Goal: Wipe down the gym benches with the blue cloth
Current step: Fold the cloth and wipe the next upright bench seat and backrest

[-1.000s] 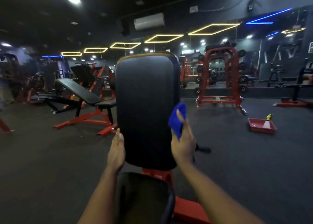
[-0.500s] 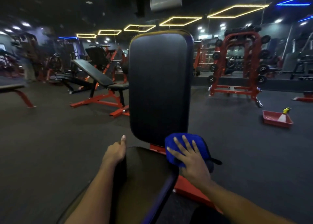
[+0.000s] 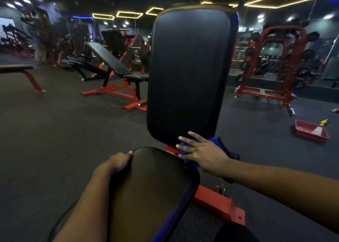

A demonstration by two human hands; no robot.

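Note:
A black padded bench stands right in front of me, its backrest [image 3: 189, 73] upright and its seat pad [image 3: 152, 190] below, on a red frame [image 3: 218, 203]. My right hand [image 3: 203, 152] lies flat with spread fingers on the blue cloth [image 3: 214, 142], pressing it at the gap between the backrest's bottom edge and the seat's far right corner. My left hand [image 3: 117, 162] grips the seat pad's far left edge, fingers curled over the rim. Most of the cloth is hidden under my hand.
Another incline bench [image 3: 110, 64] on a red frame stands at the back left, and a flat bench [image 3: 16, 67] at the far left. A red weight rack [image 3: 275, 65] is at the back right. A red tray [image 3: 310, 131] with a spray bottle [image 3: 322, 123] sits on the dark floor.
My right hand brought the cloth down from the backrest's right side to its bottom edge and shifted it slightly left. My left hand dropped from the backrest to the seat's edge.

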